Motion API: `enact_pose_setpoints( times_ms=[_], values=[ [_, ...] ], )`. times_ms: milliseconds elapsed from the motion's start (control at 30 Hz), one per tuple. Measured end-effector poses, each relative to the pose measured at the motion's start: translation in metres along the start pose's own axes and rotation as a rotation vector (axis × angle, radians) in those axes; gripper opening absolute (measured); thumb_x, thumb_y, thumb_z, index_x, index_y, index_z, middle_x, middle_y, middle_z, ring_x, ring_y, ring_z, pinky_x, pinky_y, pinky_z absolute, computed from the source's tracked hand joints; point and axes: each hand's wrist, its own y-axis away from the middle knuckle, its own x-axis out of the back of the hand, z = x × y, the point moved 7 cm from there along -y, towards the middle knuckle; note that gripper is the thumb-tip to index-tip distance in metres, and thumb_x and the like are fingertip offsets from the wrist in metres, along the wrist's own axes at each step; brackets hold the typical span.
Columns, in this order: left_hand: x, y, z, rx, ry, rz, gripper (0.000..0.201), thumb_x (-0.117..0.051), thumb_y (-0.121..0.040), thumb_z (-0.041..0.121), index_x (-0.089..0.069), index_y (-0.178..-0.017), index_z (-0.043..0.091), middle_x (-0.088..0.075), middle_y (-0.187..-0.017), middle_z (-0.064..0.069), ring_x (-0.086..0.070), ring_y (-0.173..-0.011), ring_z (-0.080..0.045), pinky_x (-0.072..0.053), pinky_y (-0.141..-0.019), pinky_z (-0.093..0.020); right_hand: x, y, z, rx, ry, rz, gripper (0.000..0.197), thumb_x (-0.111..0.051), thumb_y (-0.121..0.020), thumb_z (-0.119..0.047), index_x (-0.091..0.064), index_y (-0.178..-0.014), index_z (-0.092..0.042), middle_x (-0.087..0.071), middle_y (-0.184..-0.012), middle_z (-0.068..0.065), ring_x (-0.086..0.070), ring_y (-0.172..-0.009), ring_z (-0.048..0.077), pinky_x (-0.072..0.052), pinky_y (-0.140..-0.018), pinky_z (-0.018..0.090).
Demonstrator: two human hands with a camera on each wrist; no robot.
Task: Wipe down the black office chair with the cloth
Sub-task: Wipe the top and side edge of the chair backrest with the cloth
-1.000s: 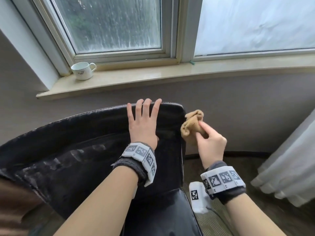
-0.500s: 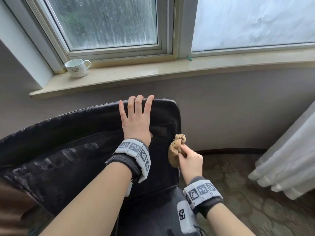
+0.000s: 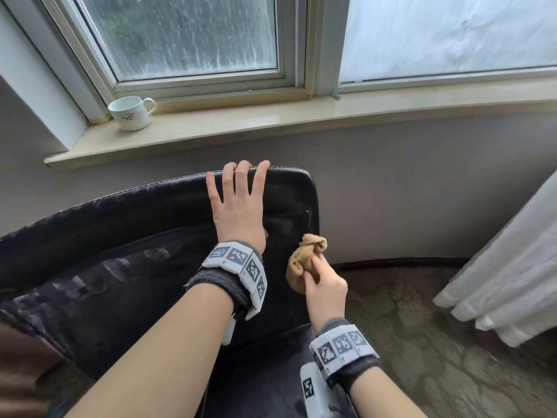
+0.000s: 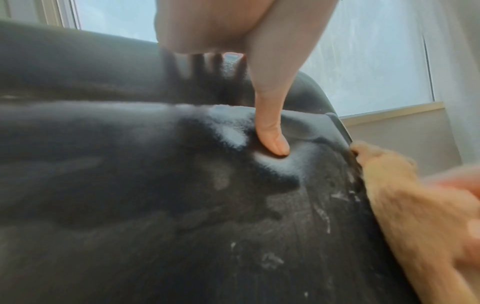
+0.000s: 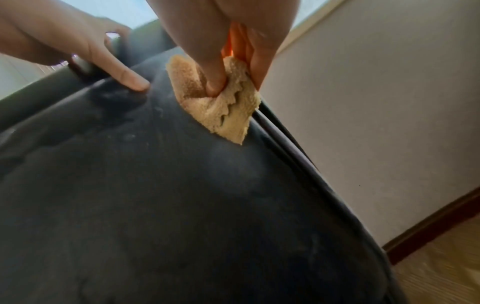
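The black office chair (image 3: 126, 267) fills the lower left of the head view, its backrest leaning toward me with pale smears on the leather. My left hand (image 3: 238, 212) lies flat on the backrest near its top edge, fingers straight, fingertips at the rim; in the left wrist view its thumb (image 4: 272, 131) presses into the leather. My right hand (image 3: 325, 285) pinches a bunched tan cloth (image 3: 307, 257) against the backrest's right edge. In the right wrist view the cloth (image 5: 223, 111) sits on the chair (image 5: 155, 205) beside the side seam.
A white cup (image 3: 131, 113) stands on the window sill (image 3: 331, 116) behind the chair. A grey wall runs below the sill. White curtains (image 3: 506, 267) hang at the right over patterned carpet (image 3: 422, 342).
My right hand has brought the cloth down from beside the chair's top right corner to the backrest's right edge. The left hand stays flat on the backrest.
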Motion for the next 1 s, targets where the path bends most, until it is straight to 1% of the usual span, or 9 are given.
enact_pose_setpoints(
  times_ms=[167, 267, 367, 500, 567, 633, 733, 900, 1000],
  values=[
    [0.003, 0.004, 0.001, -0.007, 0.003, 0.006, 0.115, -0.082, -0.063, 0.028, -0.001, -0.145, 0.030, -0.016, -0.147, -0.004, -0.007, -0.141, -0.024, 0.008, -0.114, -0.049, 0.027, -0.021, 0.004, -0.085, -0.092, -0.021, 0.037, -0.062, -0.075, 0.011, -0.070, -0.106, -0.007, -0.065, -0.092, -0.008, -0.065, -0.094, 0.014, -0.031, -0.079, -0.009],
    [0.008, 0.006, 0.002, -0.008, 0.010, 0.027, 0.117, -0.082, -0.063, 0.029, 0.000, -0.146, 0.030, -0.015, -0.149, -0.005, -0.006, -0.142, -0.025, 0.008, -0.114, -0.049, 0.039, -0.035, -0.011, -0.045, -0.178, 0.046, 0.035, -0.062, -0.078, 0.007, -0.069, -0.109, -0.007, -0.063, -0.100, -0.010, -0.057, -0.097, -0.001, -0.033, -0.082, -0.007],
    [0.007, 0.015, 0.002, -0.043, -0.005, 0.029, 0.119, -0.080, -0.067, 0.030, 0.009, -0.146, 0.026, -0.005, -0.155, -0.006, 0.002, -0.144, -0.027, 0.008, -0.114, -0.049, 0.018, -0.024, -0.021, 0.085, -0.099, 0.012, 0.030, -0.065, -0.075, 0.008, -0.069, -0.102, -0.003, -0.062, -0.108, -0.007, -0.052, -0.095, -0.004, -0.034, -0.085, 0.000],
    [-0.011, 0.049, 0.009, -0.257, 0.030, 0.181, 0.089, -0.061, -0.075, -0.004, -0.017, -0.147, 0.022, -0.011, -0.157, -0.009, -0.006, -0.144, -0.029, -0.010, -0.114, -0.051, 0.002, 0.002, 0.013, 0.050, -0.017, -0.003, 0.032, -0.066, -0.071, 0.013, -0.069, -0.101, 0.001, -0.069, -0.110, 0.013, -0.067, -0.096, 0.024, -0.035, -0.088, 0.007],
    [-0.021, 0.060, 0.009, -0.315, 0.015, 0.201, 0.081, -0.041, -0.074, -0.014, -0.026, -0.145, 0.022, -0.017, -0.156, -0.008, -0.009, -0.143, -0.027, -0.018, -0.112, -0.052, 0.000, 0.004, 0.026, 0.002, -0.043, -0.048, 0.033, -0.066, -0.073, 0.012, -0.069, -0.103, 0.000, -0.071, -0.107, 0.015, -0.068, -0.096, 0.027, -0.042, -0.089, 0.014],
    [-0.028, 0.061, 0.007, -0.318, -0.006, 0.168, 0.085, -0.051, -0.075, -0.014, -0.026, -0.146, 0.024, -0.015, -0.156, -0.007, -0.007, -0.143, -0.025, -0.014, -0.114, -0.050, 0.001, 0.000, 0.030, -0.051, -0.032, -0.134, 0.032, -0.065, -0.077, 0.007, -0.069, -0.107, -0.003, -0.071, -0.106, 0.012, -0.067, -0.098, 0.024, -0.047, -0.093, 0.024],
    [-0.031, 0.060, 0.005, -0.307, -0.004, 0.115, 0.092, -0.069, -0.074, -0.004, -0.021, -0.147, 0.026, -0.010, -0.157, -0.005, -0.006, -0.144, -0.023, -0.007, -0.114, -0.046, 0.021, -0.011, 0.021, -0.071, -0.094, -0.082, 0.033, -0.062, -0.079, 0.006, -0.068, -0.109, -0.005, -0.071, -0.106, 0.007, -0.064, -0.097, 0.014, -0.043, -0.089, 0.014],
    [-0.028, 0.061, 0.007, -0.292, -0.030, 0.123, 0.092, -0.068, -0.072, -0.005, -0.023, -0.146, 0.026, -0.013, -0.157, -0.005, -0.008, -0.144, -0.025, -0.012, -0.115, -0.047, 0.018, -0.018, -0.004, -0.010, -0.194, -0.017, 0.036, -0.063, -0.079, 0.005, -0.067, -0.112, -0.008, -0.062, -0.107, -0.008, -0.056, -0.101, 0.001, -0.035, -0.088, -0.005],
    [-0.025, 0.062, 0.006, -0.283, -0.028, 0.137, 0.091, -0.063, -0.069, -0.011, -0.027, -0.145, 0.024, -0.017, -0.156, -0.007, -0.012, -0.143, -0.027, -0.020, -0.113, -0.050, 0.004, -0.005, 0.008, -0.020, -0.158, -0.055, 0.035, -0.063, -0.081, 0.005, -0.066, -0.113, -0.008, -0.066, -0.109, -0.003, -0.059, -0.102, 0.006, -0.037, -0.089, -0.002]
  ],
)
